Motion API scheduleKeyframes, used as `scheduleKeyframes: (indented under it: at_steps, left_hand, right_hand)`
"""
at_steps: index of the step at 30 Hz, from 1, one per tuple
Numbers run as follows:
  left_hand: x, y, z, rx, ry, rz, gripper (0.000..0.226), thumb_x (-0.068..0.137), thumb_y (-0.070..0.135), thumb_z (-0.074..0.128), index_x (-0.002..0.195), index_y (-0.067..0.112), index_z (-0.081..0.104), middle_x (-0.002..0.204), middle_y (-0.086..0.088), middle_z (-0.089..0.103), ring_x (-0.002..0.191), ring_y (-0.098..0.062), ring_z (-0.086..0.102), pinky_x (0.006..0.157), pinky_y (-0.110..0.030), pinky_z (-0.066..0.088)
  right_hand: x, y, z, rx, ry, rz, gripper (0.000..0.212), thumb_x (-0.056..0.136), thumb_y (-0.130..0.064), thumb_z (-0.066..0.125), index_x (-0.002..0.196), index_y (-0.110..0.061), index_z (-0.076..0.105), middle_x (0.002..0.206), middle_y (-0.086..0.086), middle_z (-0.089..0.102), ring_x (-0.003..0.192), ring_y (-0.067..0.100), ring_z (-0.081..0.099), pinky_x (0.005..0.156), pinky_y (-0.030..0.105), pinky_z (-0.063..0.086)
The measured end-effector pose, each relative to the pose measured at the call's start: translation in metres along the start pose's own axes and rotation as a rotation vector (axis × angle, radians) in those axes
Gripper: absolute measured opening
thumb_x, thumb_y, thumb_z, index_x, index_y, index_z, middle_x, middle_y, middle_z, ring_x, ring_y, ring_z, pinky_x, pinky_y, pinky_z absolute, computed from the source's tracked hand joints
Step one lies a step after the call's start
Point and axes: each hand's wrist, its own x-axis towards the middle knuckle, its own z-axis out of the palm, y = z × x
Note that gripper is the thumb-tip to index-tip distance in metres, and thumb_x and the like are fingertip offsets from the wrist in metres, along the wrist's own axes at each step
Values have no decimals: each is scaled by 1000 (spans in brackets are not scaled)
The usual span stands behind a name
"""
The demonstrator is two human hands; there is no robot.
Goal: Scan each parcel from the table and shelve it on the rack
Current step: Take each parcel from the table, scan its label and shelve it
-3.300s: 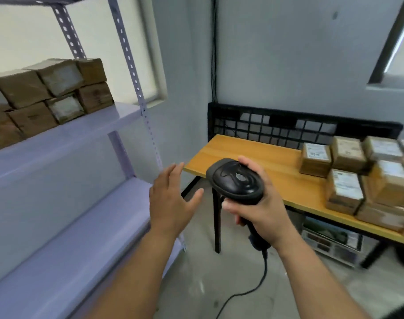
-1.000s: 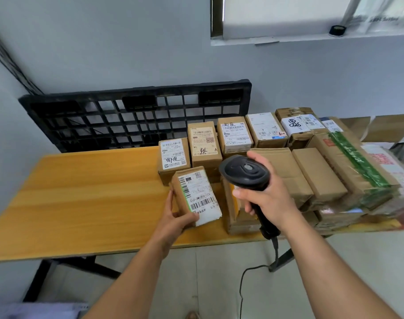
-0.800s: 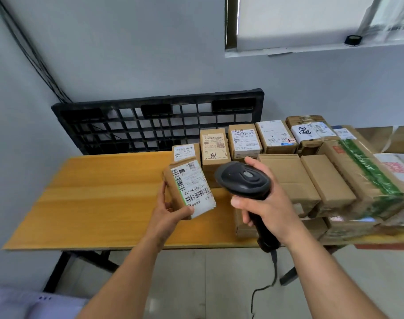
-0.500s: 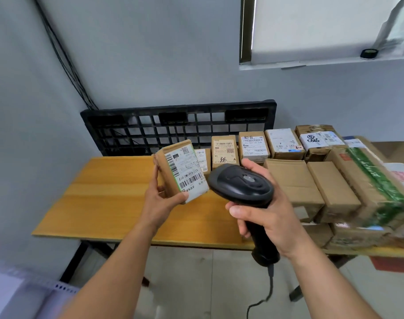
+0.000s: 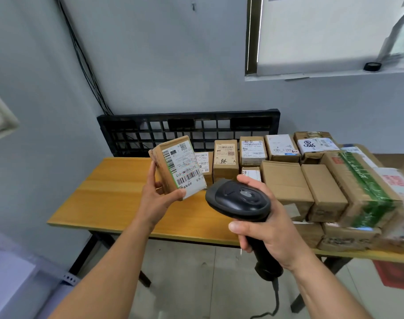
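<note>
Head view, from my end: the left hand (image 5: 158,201) grips a small cardboard parcel (image 5: 171,178) lifted clear of the table (image 5: 109,194). Its fingers run up the parcel's far side and its thumb presses on the lower corner of the shipping label (image 5: 185,168). The right hand (image 5: 272,233) is wrapped round the handle of the black barcode scanner (image 5: 239,200), which sits just right of the left hand and a little below the parcel, its nose toward the parcel's bottom edge.

My worries, in order:

- **Blocked code:** the thumb lies close to the long barcode, so a small slide would cover some bars and I'd expect a failed read.
- **Bad angle:** the label is tilted up toward the camera rather than squarely at the scanner's nose. I judge the beam may graze it or miss.
- **Wrong parcel:** the stacked parcels (image 5: 286,183) beyond the right hand show their own labels, so a stray beam could log one of those.
- **Loose hold:** the parcel is held only at its lower end, so it could tip out during the turn to the rack (image 5: 24,279).
- **Snagged cable:** the scanner cable (image 5: 275,302) hangs below the right hand and may catch on the table leg.
</note>
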Motion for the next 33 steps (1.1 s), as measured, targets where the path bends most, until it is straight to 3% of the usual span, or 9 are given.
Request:
scheduleKeyframes:
  at_steps: [4,9,15,17,20,24,27,30,33]
  left_hand:
    - [-12,3,0,8,12,-3,111,73,6,81,153,40,11,121,-2,58,113,-19,58,72,-17,48]
    - [-26,8,-5,35,43,-9,110,74,7,81,153,39,11,123,-4,58,111,-15,58,74,-19,47]
    - [-41,9,-26,77,95,-9,111,74,10,81,153,41,9,128,-6,59,113,-18,59,76,-20,50]
    - [-47,11,-35,91,109,-10,111,75,10,81,153,40,8,125,-4,60,110,-15,60,78,-22,52]
    - [-59,11,-51,94,144,-16,111,75,7,80,153,38,8,121,-2,62,107,-13,62,70,-14,51]
    - [-78,11,-77,90,175,-30,116,68,11,85,151,43,11,118,-3,64,106,-16,63,84,-32,55]
    - [-97,11,-100,70,215,-32,116,59,23,82,149,46,14,123,-2,61,110,-18,62,80,-30,56]
    - [-121,8,-126,43,243,-39,116,59,23,82,150,45,14,125,-3,60,111,-18,62,88,-37,55]
    - [-147,6,-153,34,281,-41,113,70,9,84,152,40,12,121,0,61,105,-7,61,79,-18,53]
  right_hand:
    - [-7,-1,-4,-29,-12,4,84,65,-11,82,136,-35,45,71,6,70,46,27,56,47,35,49]
    - [-10,-1,-1,-6,-45,-7,86,61,-20,85,135,-40,47,79,4,72,47,27,57,48,36,50]
    - [-9,-1,13,20,-95,-49,84,66,-8,82,135,-42,48,87,9,72,49,29,59,50,38,51]
    - [-10,1,20,27,-115,-57,84,66,-11,84,136,-39,46,91,11,72,48,29,59,49,37,51]
    - [-14,4,33,55,-154,-57,84,63,-19,85,135,-40,47,92,12,72,48,29,58,47,35,50]
    - [-20,7,55,61,-194,-39,85,61,-21,85,134,-41,48,92,12,72,49,30,58,47,36,49]
    - [-28,9,77,50,-218,-23,86,59,-22,86,133,-42,48,102,11,72,49,29,58,47,36,49]
    - [-40,10,103,39,-246,-22,86,59,-21,87,134,-40,48,103,9,71,49,29,58,47,36,49]
    - [-55,6,131,8,-261,-28,87,62,-11,86,135,-39,47,104,5,71,49,30,58,46,37,49]
